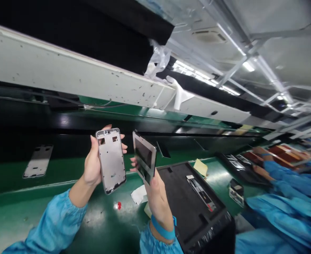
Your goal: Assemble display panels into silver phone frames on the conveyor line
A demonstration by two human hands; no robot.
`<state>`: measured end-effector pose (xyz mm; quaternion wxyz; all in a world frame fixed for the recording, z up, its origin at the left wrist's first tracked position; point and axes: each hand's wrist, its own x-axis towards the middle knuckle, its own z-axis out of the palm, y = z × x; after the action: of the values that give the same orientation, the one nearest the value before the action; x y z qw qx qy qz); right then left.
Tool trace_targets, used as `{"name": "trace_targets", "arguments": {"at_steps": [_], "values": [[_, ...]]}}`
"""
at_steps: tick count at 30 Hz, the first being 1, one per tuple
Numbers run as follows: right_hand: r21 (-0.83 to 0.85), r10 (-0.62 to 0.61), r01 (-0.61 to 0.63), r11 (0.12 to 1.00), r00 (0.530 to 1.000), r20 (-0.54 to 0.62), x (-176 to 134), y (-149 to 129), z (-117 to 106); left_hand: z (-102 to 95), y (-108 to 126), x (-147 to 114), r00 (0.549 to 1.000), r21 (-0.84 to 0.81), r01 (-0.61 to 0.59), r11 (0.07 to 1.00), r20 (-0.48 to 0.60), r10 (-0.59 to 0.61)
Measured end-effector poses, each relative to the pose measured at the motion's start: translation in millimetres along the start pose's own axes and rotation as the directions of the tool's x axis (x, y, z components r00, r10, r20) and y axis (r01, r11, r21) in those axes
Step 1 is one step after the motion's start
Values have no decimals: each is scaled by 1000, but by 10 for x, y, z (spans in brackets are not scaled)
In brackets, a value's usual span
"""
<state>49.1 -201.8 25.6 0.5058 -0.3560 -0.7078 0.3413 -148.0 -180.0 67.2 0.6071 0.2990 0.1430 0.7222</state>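
Note:
My left hand (92,164) is closed around a silver phone frame (111,164), held upright with its bare metal face toward me. Dark cutouts show near its top. To the right, my right hand (157,197) grips a phone screen assembly (145,155) by its edges, turned at an angle. The two parts are apart, side by side above the green bench. A blue band (163,227) circles my right wrist. Under my hands lie a white piece of paper (139,194) and a small red scrap (119,205).
Another metal phone frame (39,160) lies on the dark conveyor at left. A black tray (176,197) at right bears a phone part (201,192). A yellow note (200,167) sits behind it. Co-workers in blue sleeves (293,211) work at far right. A white beam (92,79) crosses overhead.

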Motion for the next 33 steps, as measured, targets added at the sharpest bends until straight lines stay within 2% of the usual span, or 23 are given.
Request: {"name": "trace_targets", "arguments": {"at_steps": [5,8,13,16,22,30,33], "values": [[-155,-88,115,981,981,170,69,-97,-16,-79,70,57,992,55,-106,993,-63,109],[-193,-123,159,968,974,188,89,-130,-58,-87,149,63,986,68,-139,988,-80,145],[-230,-115,156,961,976,183,63,-162,-157,-101,212,82,977,76,-168,983,-117,176],[-229,-100,144,963,976,191,83,-146,-143,-111,194,86,979,86,-181,980,-82,188],[-212,-107,150,966,973,202,170,-99,-95,-144,124,98,979,170,-202,965,66,193],[-169,-107,139,976,977,187,99,-136,-245,-130,203,114,977,190,-213,958,20,213],[-187,-96,136,973,973,208,114,-135,-207,-104,188,91,979,218,-205,954,62,196]]}}
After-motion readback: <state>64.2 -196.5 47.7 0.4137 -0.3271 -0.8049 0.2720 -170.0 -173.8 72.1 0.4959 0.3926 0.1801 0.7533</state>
